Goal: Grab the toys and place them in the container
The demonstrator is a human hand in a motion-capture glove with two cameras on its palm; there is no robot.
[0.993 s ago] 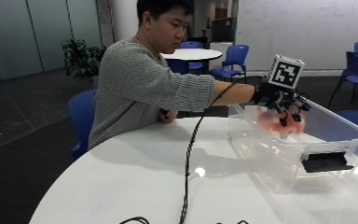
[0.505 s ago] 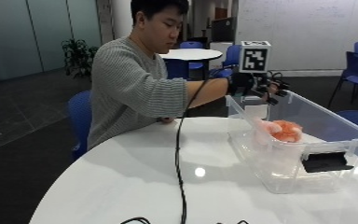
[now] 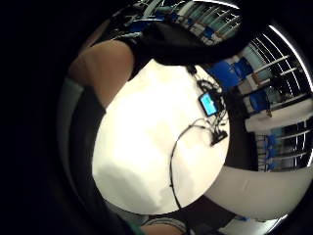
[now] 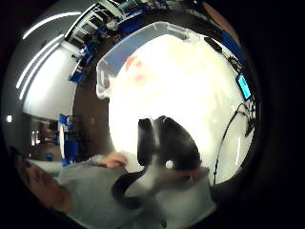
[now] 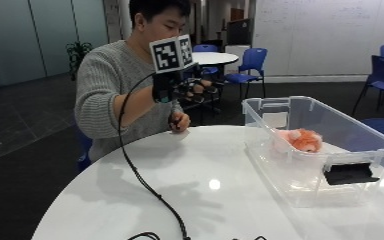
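The right hand point(image 5: 179, 87) hangs in the air, fingers loosely curled, holding nothing. Far from it, the toy point(image 5: 298, 140) lies in the container point(image 5: 352, 135). It looks soft and light; grab its middle.

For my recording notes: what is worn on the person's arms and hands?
Both arms wear a grey ribbed knit sweater. The right hand wears a black glove with black straps; the other hand is bare, its sleeve ending at the wrist.

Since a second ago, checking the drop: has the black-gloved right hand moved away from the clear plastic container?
Yes. The black-gloved right hand has pulled back from over the clear plastic container toward the person's chest.
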